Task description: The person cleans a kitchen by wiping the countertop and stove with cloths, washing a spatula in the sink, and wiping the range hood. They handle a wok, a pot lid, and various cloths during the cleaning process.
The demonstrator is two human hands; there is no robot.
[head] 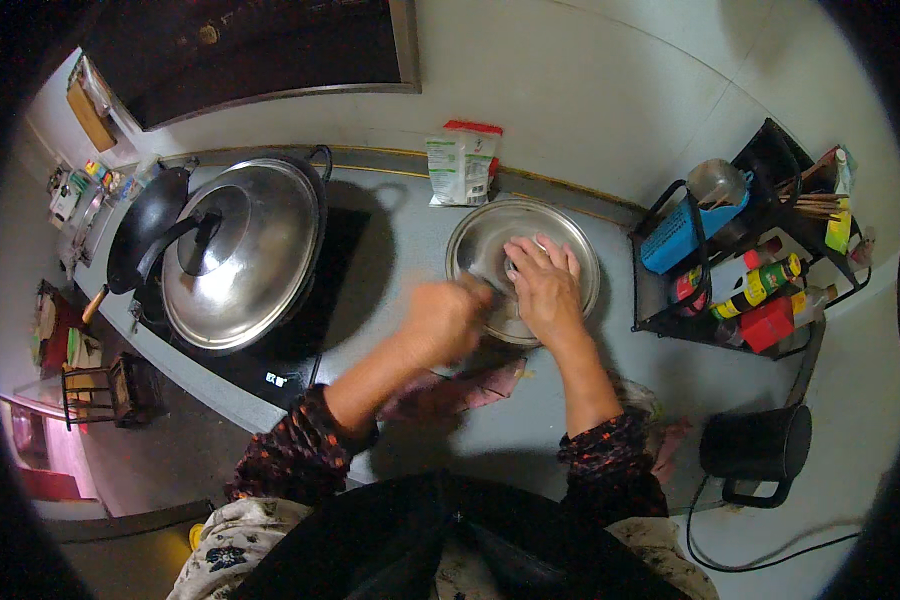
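Observation:
A round stainless-steel lid or shallow basin (476, 232) lies on the grey counter in front of me; its exact form is partly hidden by my hands. My right hand (549, 292) rests over its middle, palm down, with the fingers slightly apart. At the near left rim, my left hand (446, 322) is curled and blurred by motion. Something dark blurs beside its fingers, and whether it is held cannot be told. Below the steel piece, a pinkish cloth (450, 390) lies crumpled on the counter, partly in shadow.
A lidded wok (247, 247) sits on a black cooktop (270, 367) at left, beside another dark wok (146, 232). Behind the steel piece stands a printed bag (461, 169). At right are a black rack (667, 315) of bottles and a black corded kettle-like vessel (754, 442).

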